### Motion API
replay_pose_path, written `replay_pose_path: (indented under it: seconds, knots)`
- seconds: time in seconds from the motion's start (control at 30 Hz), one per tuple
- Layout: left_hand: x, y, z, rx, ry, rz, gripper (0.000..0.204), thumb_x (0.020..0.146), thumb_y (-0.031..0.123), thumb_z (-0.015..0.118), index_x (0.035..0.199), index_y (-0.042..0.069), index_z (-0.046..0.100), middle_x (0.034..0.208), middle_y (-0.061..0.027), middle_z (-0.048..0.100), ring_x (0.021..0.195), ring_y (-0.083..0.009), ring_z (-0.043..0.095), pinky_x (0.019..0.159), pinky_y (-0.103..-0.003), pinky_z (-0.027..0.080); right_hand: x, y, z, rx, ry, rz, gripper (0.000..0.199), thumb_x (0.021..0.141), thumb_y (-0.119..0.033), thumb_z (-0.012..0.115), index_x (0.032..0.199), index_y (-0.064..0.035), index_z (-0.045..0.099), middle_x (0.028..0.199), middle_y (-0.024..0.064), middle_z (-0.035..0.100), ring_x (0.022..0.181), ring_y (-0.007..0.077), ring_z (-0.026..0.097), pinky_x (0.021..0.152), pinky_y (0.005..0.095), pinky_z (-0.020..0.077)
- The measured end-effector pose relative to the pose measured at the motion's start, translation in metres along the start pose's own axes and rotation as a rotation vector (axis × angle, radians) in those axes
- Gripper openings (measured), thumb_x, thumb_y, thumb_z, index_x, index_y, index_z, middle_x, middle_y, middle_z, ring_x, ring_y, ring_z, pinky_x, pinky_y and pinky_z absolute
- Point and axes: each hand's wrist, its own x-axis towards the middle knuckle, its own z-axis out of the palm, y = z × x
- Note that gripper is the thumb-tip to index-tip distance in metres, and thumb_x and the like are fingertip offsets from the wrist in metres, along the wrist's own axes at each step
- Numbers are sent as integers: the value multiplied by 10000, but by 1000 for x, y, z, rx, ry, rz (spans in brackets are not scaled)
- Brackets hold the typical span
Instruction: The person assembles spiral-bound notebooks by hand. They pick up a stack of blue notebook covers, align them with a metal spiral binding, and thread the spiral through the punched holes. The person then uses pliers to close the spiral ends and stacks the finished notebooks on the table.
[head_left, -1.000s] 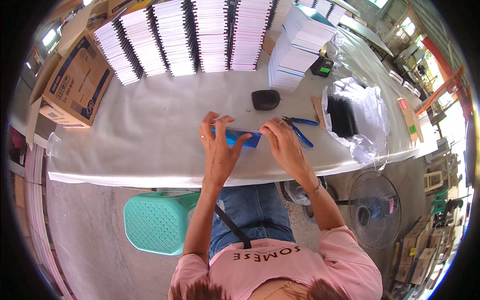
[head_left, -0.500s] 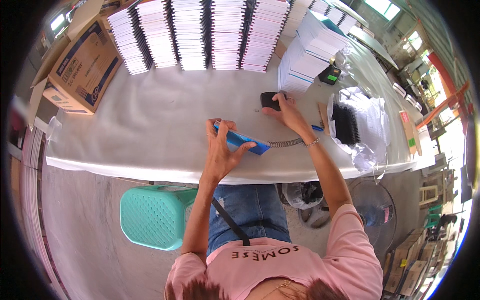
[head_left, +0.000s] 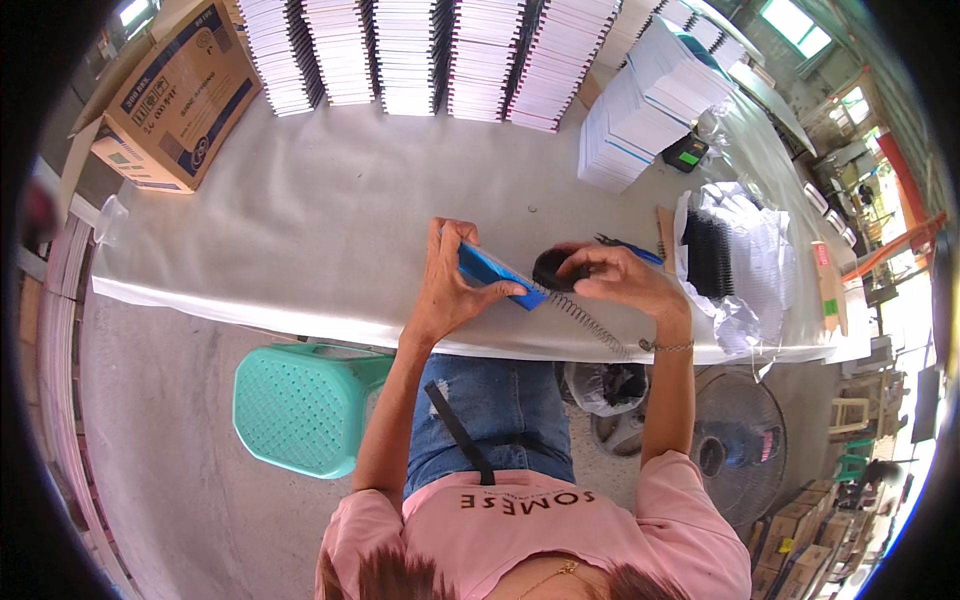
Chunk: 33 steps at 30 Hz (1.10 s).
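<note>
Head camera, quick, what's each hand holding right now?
Left hand: closed around a blue-covered pad.
Right hand: closed on a rounded black object, beside the wire coil.

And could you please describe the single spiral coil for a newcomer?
On the pale table, find the blue booklet in the left hand. The spiral coil trails from its right end toward the table's near edge, alone, unlike the black coils bunched in white wrapping.
</note>
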Motion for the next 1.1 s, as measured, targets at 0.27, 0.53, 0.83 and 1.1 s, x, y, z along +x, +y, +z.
replay_pose_path:
  seconds: [0.27,0.53,0.83,1.1]
  knots:
    - [2,1,0,-53,-32,-10,784,528,286,973,1071,81,445,1032,-66,408,984,-244,464,867,-348,418,-2,-18,27,-201,331,119,290,851,-215,769,1041,-28,657,1322,118,545,1201,183,527,996,343,444]
    - [0,-7,2,-157,-60,-70,890,559,264,973,1198,94,376,1115,-70,407,1032,-219,457,892,-350,423,-6,-25,41,-439,348,43,321,873,-288,728,1058,-30,674,1232,103,581,1104,198,574,955,316,463]
    - [0,-12,4,-341,-60,-133,1072,541,215,977,1361,132,290,1094,-51,367,1063,-200,403,960,-328,336,-6,12,42,-712,654,158,296,822,-238,760,996,-26,647,1328,148,554,1197,233,510,1002,398,429]
    - [0,-12,-1,-396,-161,-156,1004,591,132,953,1361,125,309,1202,-48,373,1164,-209,391,1028,-340,310,-9,3,40,-223,455,66,218,825,-199,733,943,-54,622,1384,124,511,1095,150,524,951,286,438]
